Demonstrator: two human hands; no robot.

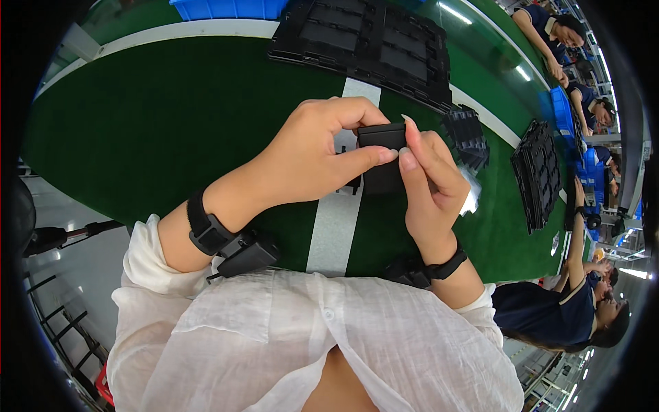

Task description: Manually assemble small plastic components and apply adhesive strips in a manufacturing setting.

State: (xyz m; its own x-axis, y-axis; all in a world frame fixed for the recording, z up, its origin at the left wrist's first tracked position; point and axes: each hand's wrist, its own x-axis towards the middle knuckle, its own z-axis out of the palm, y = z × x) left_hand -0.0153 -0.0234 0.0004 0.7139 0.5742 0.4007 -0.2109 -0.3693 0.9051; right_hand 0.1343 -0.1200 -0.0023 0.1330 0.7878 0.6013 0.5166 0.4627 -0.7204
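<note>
Progress looks partway on this one piece, if I had to guess: the black rectangular case [382, 137] is up in both hands over the green work surface [171, 123], roughly above the pale strip [333, 240] running across it, and nothing visible says it's finished. The left hand [309, 151] has it pinched, thumb across the near face and forefinger curled round the far side, while the right hand [432, 182] has thumb and forefinger tips drawn close at the case's right edge, seemingly touching it. So yeah, handling's underway, but what's left to do I honestly can't read off one view. No clue on the overall count either: black molded trays [364, 51] sit at the far side and a dark tray stack [537, 175] lies off to the right, but I can't tell whether their pockets hold waiting or finished stuff. Fingers cover both ends of the case, and a dark panel [383, 180] shows below the thumbs, maybe part of it, maybe separate. Some little black bits [349, 184] peek out by the left hand, mostly blocked. The shiny clear plastic [471, 196] is half behind the right hand, and the blue bin [230, 8] gets cut off up top.
</note>
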